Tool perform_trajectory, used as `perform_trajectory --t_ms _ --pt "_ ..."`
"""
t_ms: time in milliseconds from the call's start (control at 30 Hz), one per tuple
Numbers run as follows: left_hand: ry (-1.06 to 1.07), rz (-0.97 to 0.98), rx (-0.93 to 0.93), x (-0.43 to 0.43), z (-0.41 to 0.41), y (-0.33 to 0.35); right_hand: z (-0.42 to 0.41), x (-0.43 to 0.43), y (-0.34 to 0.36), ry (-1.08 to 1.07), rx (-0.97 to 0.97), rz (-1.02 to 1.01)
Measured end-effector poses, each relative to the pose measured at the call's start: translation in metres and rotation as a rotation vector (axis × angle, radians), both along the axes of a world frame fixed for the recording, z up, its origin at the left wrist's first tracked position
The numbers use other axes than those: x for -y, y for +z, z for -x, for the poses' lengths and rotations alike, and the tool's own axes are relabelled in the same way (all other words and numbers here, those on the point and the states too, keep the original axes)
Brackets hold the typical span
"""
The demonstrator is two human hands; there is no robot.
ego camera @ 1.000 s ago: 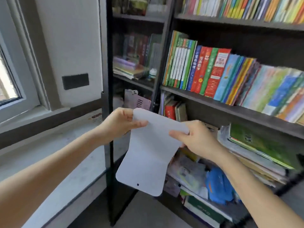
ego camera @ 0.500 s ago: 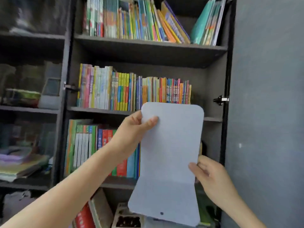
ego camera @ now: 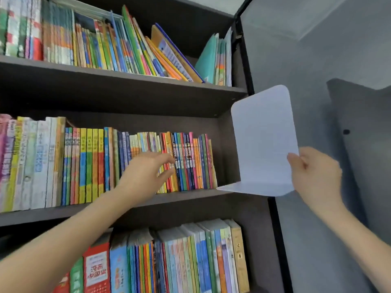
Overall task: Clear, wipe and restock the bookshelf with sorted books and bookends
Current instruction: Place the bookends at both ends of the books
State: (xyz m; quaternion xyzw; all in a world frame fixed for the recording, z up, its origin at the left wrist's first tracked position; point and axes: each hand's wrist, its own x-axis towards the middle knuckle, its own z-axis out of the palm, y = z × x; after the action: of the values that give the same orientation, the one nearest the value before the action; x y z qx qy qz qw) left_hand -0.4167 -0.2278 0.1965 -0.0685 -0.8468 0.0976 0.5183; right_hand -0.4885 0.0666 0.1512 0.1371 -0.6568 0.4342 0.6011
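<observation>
White bookend (ego camera: 262, 140) pinched by right hand (ego camera: 315, 172); left hand (ego camera: 146, 172) at books (ego camera: 84, 161).

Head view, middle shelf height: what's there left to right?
Order: tall pale upright books → left hand at the spines → thin red and blue upright books → white L-shaped bookend → right hand gripping its edge.

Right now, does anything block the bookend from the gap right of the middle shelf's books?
Nothing visible does. The right hand holds the bookend beside that gap; the left hand is at the books further left.
</observation>
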Motion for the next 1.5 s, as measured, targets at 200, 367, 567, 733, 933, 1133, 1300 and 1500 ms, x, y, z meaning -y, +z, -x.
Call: perform_trajectory --t_ms 200,367,567,733,933,1133,1300,1500 --pt "0.036 0.549 0.012 0.003 0.081 0.026 0.054 0.035 0.033 -0.151 0.073 -0.117" --pt "0.112 0.710 0.094 -0.012 0.138 0.055 0.104 0.052 0.038 -0.148 0.147 -0.181" --pt "0.334 0.949 0.292 -0.033 0.191 0.069 0.143 0.060 0.032 -0.112 0.212 -0.208" --pt "0.373 1.067 0.331 -0.036 0.224 0.077 0.155 0.052 0.036 -0.049 0.196 -0.268" --pt "0.268 0.977 0.348 -0.045 0.242 0.091 0.168 0.061 0.038 -0.107 0.196 -0.365" --pt "0.244 0.996 0.343 -0.042 0.243 0.094 0.206 0.095 0.037 -0.111 0.354 -0.486" --pt "0.249 1.028 0.304 -0.041 0.243 0.092 0.231 0.113 0.043 0.177 0.455 -0.499" --pt "0.121 0.956 0.155 -0.028 0.240 0.078 0.239 0.107 0.056 0.650 0.741 -0.521"
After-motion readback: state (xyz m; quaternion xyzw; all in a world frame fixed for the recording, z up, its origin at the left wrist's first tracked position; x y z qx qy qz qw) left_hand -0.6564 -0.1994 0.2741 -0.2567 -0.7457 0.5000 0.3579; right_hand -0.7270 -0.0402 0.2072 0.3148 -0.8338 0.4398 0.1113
